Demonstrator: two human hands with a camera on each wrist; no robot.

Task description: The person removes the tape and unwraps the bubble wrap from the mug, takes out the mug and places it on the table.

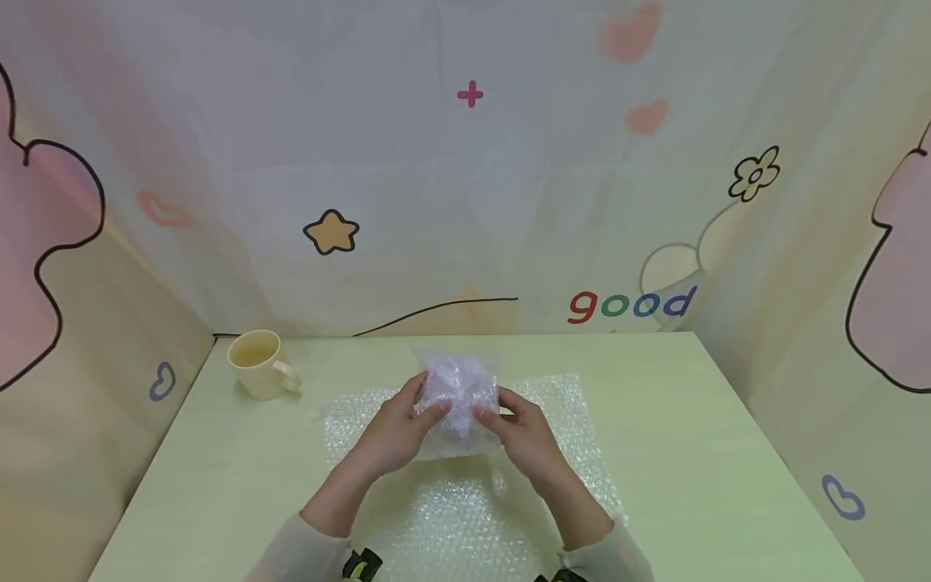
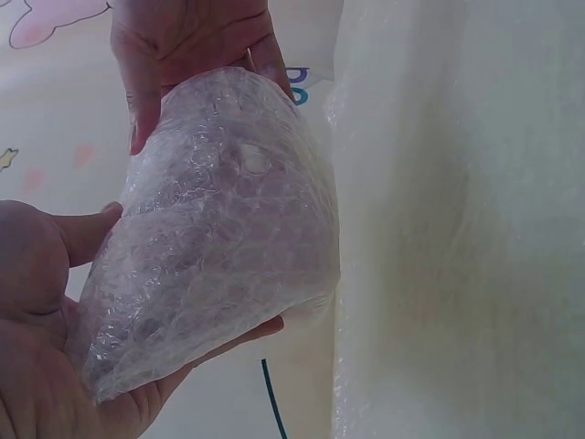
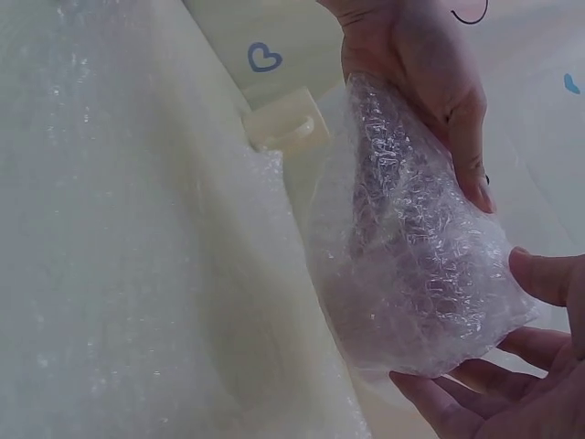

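Observation:
In the head view a bubble-wrapped bundle (image 1: 460,398) is between both hands, above a bubble wrap sheet (image 1: 465,517) spread on the table. Something pinkish-purple shows faintly through the wrap; its kind is hidden. My left hand (image 1: 393,426) grips the bundle's left side, and my right hand (image 1: 528,436) holds the right side, both thumbs on the near face. Up close in the left wrist view, the bundle (image 2: 219,210) looks tapered, with left-hand fingers curling beneath it. From the right wrist, the right hand (image 3: 521,366) has its thumb and fingers around one end of the bundle (image 3: 420,247).
A pale yellow mug (image 1: 263,368) stands upright at the table's back left, its handle facing right. The light green table (image 1: 698,461) meets printed cloth walls (image 1: 407,162) at the back and sides.

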